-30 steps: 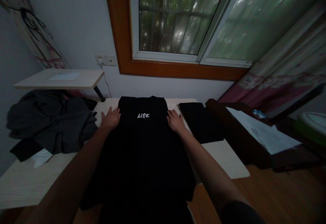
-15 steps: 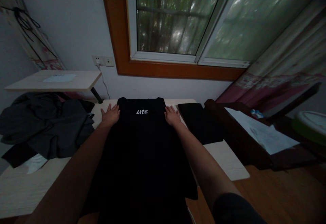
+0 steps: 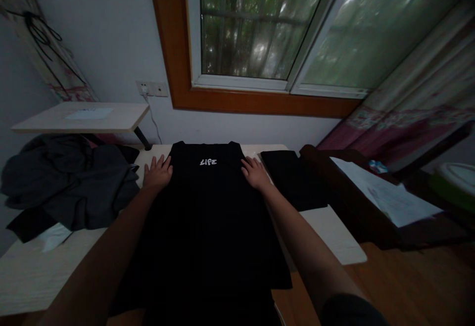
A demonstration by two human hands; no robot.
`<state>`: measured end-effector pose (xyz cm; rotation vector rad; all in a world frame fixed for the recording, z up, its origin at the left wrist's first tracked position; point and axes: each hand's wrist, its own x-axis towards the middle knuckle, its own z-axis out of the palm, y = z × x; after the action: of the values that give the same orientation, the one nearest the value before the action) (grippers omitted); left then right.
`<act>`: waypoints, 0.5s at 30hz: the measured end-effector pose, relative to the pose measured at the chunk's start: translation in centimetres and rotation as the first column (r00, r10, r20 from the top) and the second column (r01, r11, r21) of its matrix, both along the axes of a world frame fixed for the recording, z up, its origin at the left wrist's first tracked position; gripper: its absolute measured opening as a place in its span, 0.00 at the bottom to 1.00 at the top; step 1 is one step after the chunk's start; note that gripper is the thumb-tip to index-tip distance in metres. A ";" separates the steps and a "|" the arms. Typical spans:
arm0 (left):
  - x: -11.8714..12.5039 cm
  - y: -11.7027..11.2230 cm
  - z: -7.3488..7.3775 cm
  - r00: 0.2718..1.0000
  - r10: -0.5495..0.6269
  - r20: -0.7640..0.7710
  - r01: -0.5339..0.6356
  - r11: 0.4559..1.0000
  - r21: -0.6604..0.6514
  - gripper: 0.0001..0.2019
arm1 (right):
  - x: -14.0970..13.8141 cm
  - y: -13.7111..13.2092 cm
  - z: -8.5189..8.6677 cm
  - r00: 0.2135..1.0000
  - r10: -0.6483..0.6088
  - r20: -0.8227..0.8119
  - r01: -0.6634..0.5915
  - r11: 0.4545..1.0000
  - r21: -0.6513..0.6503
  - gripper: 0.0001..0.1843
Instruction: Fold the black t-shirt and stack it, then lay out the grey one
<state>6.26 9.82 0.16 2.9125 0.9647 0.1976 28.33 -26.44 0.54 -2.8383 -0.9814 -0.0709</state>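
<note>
A black T-shirt [image 3: 208, 207] with small white lettering near its far end lies spread across the table, its near part reaching over the front edge. At its left edge my left hand [image 3: 158, 172] rests with the fingers spread, partly on the cloth and partly on the tabletop. My right hand [image 3: 255, 172] lies flat at the right edge of the shirt, fingers apart. Neither hand grips anything. To the right of my right hand is a folded black garment [image 3: 293, 180].
A heap of dark grey clothing [image 3: 70, 182] fills the table's left side, below a small raised shelf [image 3: 126, 118]. Pale tabletop [image 3: 334, 232] shows at the right. Beyond stands a dark wooden piece of furniture with a paper sheet [image 3: 386, 192]. A window [image 3: 260, 29] and wall are behind.
Both hands have slid slightly towards me along the shirt's edges. My left hand has shifted a little outward. The view has moved slightly.
</note>
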 end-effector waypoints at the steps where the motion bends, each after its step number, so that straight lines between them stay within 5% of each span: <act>1: -0.6 -0.2 0.0 1.000 -0.018 0.011 0.018 1.000 0.018 0.30 | -0.3 -0.5 0.0 1.000 0.025 0.009 -0.025 1.000 0.004 0.28; 8: -4.5 -2.4 0.3 0.988 -0.152 0.006 0.150 0.983 0.105 0.28 | -2.3 -3.5 -0.1 0.984 0.178 0.019 -0.179 0.984 0.020 0.26; 15: -7.9 -4.3 -0.2 0.971 -0.237 -0.022 0.238 0.964 0.114 0.27 | -4.5 -5.5 -0.4 0.984 0.174 0.039 -0.175 0.984 0.027 0.26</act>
<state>-1.61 5.47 -0.09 3.1033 0.6147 0.2351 23.80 -31.93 0.18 -2.7196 -1.2208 -0.1181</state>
